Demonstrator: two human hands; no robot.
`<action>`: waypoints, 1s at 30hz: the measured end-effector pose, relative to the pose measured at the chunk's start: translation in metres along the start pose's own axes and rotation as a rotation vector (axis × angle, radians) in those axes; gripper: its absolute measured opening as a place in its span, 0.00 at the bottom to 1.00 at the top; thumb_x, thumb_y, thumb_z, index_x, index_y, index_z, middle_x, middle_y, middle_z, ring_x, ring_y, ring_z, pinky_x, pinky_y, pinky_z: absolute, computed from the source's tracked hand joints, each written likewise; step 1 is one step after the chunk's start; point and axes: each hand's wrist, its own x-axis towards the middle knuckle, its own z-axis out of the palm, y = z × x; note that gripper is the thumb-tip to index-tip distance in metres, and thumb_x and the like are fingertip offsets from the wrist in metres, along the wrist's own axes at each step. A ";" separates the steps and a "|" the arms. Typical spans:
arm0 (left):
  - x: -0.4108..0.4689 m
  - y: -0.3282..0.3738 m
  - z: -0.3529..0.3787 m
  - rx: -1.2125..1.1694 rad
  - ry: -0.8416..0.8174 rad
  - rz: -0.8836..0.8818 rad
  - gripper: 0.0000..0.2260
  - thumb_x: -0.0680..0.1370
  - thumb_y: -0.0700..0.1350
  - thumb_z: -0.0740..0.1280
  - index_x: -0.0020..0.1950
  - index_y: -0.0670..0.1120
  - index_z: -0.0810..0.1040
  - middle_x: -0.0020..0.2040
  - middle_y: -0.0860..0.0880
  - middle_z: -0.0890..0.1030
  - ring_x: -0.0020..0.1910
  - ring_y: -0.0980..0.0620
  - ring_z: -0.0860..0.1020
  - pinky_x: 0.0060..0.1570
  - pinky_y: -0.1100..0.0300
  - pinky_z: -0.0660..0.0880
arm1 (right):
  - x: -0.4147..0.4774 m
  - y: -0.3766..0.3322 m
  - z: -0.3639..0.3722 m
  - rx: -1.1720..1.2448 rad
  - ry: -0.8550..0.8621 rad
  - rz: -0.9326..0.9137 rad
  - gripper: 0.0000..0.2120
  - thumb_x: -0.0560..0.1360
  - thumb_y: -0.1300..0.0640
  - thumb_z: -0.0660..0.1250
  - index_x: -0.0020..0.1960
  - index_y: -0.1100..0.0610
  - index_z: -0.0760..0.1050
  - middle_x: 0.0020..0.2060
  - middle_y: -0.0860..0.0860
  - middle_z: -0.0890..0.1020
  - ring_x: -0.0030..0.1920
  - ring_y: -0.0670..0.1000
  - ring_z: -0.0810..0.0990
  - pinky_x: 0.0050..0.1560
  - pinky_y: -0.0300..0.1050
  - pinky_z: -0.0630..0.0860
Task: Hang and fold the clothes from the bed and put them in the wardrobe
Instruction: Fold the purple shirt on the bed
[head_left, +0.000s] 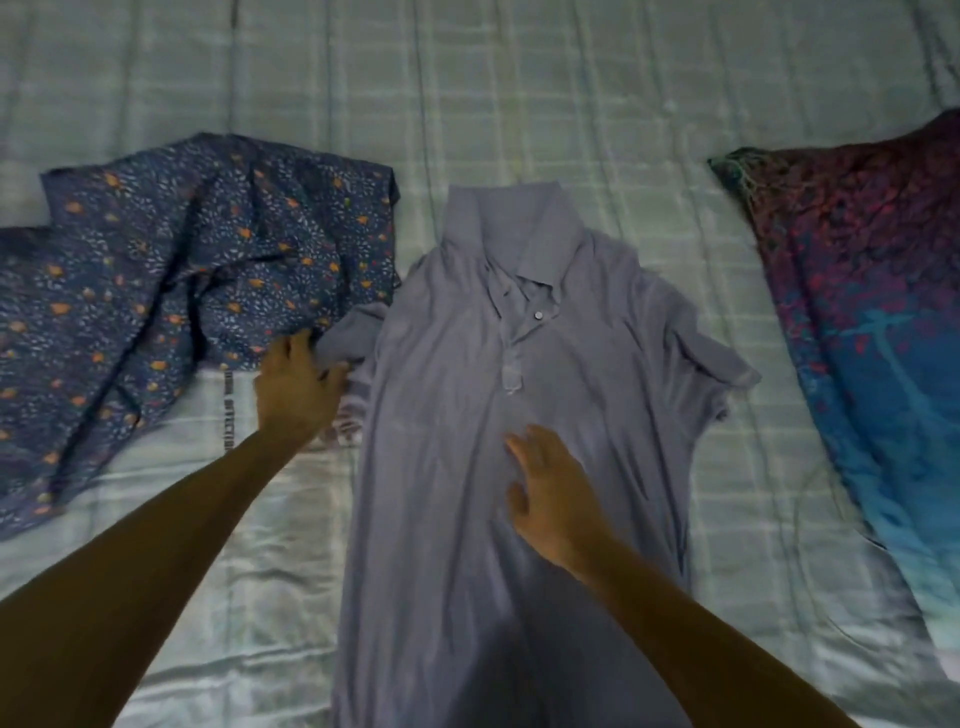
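Evidently soft and light, the grey polo shirt (447, 545) lies on the bed (571, 104), left hand (298, 387) pinching its sleeve (349, 336), a sensible hold, right hand (548, 501) pressing its front with straight fingers (521, 448).

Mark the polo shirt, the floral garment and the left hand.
polo shirt (431, 493): head view, front panel below the placket.
floral garment (171, 270): head view, middle of the crumpled fabric.
left hand (298, 387): head view, back of the hand.

You'll find nothing you can read here: only one vertical line of dark lettering on the white satiny cloth (236, 415), too blurred to make out.
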 end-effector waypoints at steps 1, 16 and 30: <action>0.007 -0.003 0.005 0.025 -0.013 -0.009 0.23 0.75 0.47 0.66 0.63 0.34 0.70 0.58 0.30 0.72 0.55 0.30 0.72 0.51 0.39 0.70 | 0.013 -0.012 0.003 0.019 0.024 -0.022 0.25 0.67 0.57 0.64 0.65 0.58 0.73 0.62 0.63 0.76 0.61 0.64 0.77 0.56 0.59 0.76; -0.010 0.046 -0.073 -0.060 0.159 0.105 0.15 0.78 0.51 0.58 0.40 0.42 0.76 0.32 0.38 0.78 0.33 0.38 0.78 0.33 0.53 0.67 | 0.058 -0.017 0.010 -0.134 -0.116 -0.184 0.31 0.70 0.56 0.67 0.72 0.50 0.65 0.74 0.57 0.63 0.66 0.63 0.69 0.59 0.57 0.71; -0.062 0.143 0.043 0.082 -0.278 0.587 0.23 0.72 0.56 0.57 0.65 0.50 0.69 0.59 0.42 0.76 0.53 0.39 0.77 0.49 0.49 0.76 | 0.036 0.148 -0.061 0.337 0.547 0.501 0.19 0.72 0.54 0.60 0.56 0.63 0.77 0.52 0.63 0.79 0.54 0.64 0.76 0.55 0.56 0.71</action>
